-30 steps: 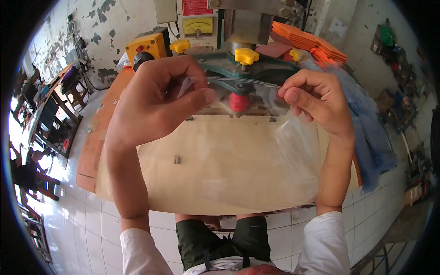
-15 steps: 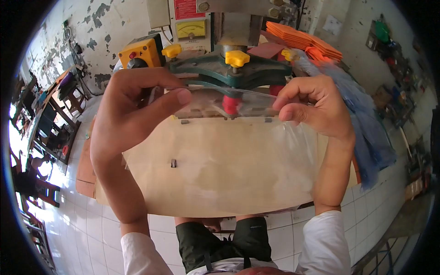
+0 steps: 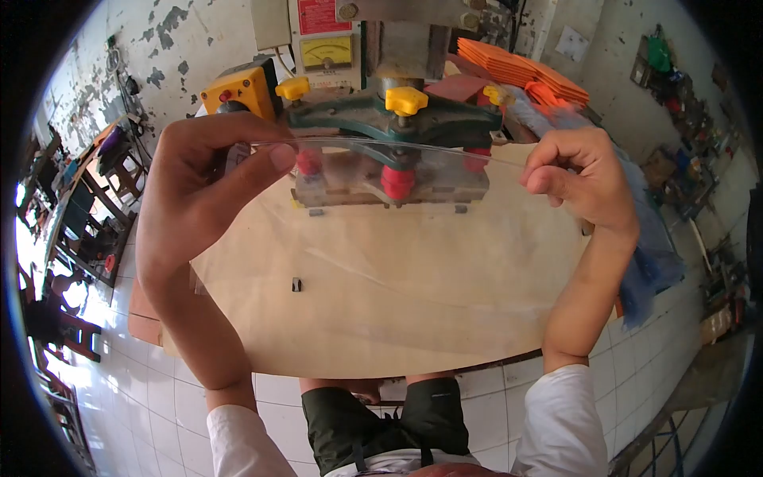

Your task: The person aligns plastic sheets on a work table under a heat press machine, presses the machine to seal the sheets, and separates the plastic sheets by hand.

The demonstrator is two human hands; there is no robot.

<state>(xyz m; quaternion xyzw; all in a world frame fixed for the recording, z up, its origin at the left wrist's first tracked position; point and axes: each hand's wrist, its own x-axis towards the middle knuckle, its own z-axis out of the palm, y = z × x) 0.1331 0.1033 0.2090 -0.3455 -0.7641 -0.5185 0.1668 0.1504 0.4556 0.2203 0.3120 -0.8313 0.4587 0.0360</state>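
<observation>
A clear plastic sheet [image 3: 358, 171] is stretched between my two hands, its top edge running as a thin bright line. My left hand [image 3: 211, 187] pinches it at the left, thumb laid along the edge. At the right end, my right hand [image 3: 579, 179] grips the edge between thumb and curled fingers. The sheet hangs over the pale tabletop [image 3: 381, 302], and its lower part is hard to make out. Behind it shows a green press head [image 3: 397, 127] with red insulators [image 3: 397, 181] above a metal bar [image 3: 433, 189].
A small dark piece [image 3: 297, 284] lies on the tabletop. Yellow knobs [image 3: 405, 101] top the press, with a yellow control box [image 3: 238, 91] to its left. Orange folded sheets [image 3: 520, 71] and bluish plastic [image 3: 648, 270] lie at the right.
My hands have moved apart, the left one leftward and the right one rightward. The plastic's top edge between them is now longer and slightly higher.
</observation>
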